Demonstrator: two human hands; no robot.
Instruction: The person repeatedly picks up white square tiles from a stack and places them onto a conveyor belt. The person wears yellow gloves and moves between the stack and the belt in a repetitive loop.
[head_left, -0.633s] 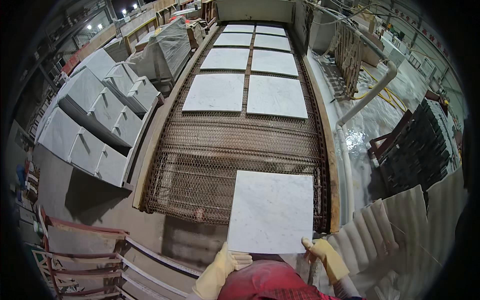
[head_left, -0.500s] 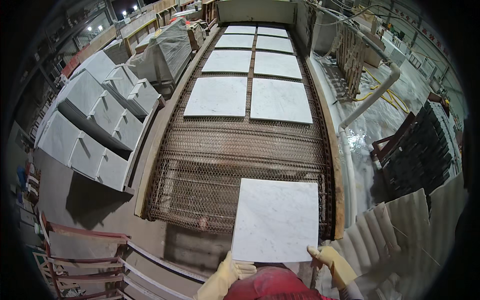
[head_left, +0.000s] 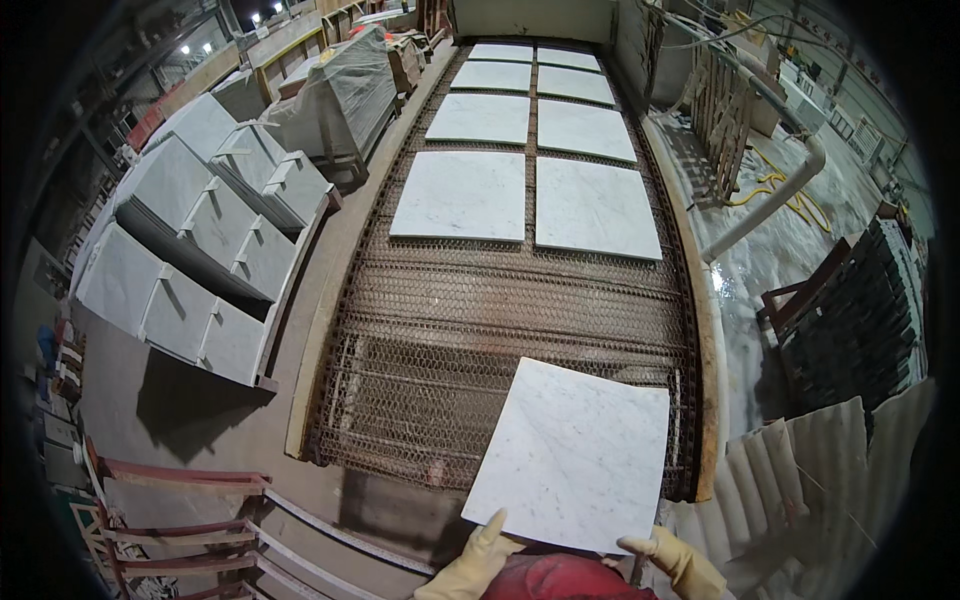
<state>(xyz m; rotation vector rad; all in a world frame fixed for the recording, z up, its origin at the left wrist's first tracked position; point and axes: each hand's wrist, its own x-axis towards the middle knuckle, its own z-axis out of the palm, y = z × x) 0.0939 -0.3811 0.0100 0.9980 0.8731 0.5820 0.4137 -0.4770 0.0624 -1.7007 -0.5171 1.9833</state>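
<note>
A square white marble tile [head_left: 575,455] with faint grey veins slants over the near right end of a mesh conveyor belt [head_left: 430,390]. My left hand [head_left: 472,565], in a pale yellow glove, grips its near edge by the left corner, thumb on top and the fingers hidden underneath. At the near right corner, my right hand [head_left: 685,562], gloved likewise, is closed on the edge. Whether the tile's far side rests on the mesh, I cannot tell. Farther up the belt, matching tiles [head_left: 460,197] lie flat in two columns.
Wooden rails [head_left: 325,350] border the belt. Marble slabs [head_left: 200,225] lean on a rack at left, above a red metal frame [head_left: 180,475]. At right are a white pipe [head_left: 770,200], a stack of dark pieces [head_left: 850,320], a yellow hose [head_left: 790,195] and corrugated sheets [head_left: 790,480].
The held tile has turned clockwise, and its near edge now slants. My left thumb has come onto its top face. The whole scene sits slightly farther right in the picture.
</note>
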